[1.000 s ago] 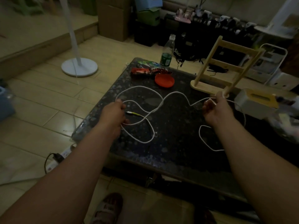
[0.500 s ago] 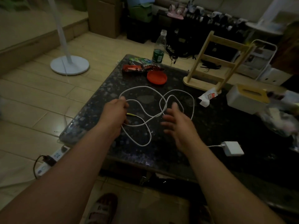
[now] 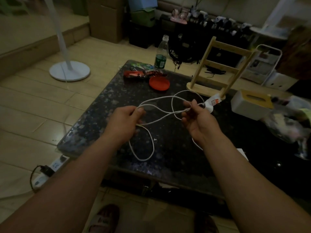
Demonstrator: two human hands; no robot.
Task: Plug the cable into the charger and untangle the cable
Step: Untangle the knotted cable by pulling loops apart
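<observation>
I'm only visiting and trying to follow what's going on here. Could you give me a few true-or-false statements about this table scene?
1. Both the left hand and the right hand hold the white cable. True.
2. The red lid sits on the bottle. False: it lies on the table.
3. The wooden rack stands upright on the table. True.
4. The power strip lies on the table. False: it is on the floor.

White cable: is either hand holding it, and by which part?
Both hold the white cable mid-length, not at an end: the left hand pinches the bend of a loop, the right hand pinches strands near their crossing.
</observation>
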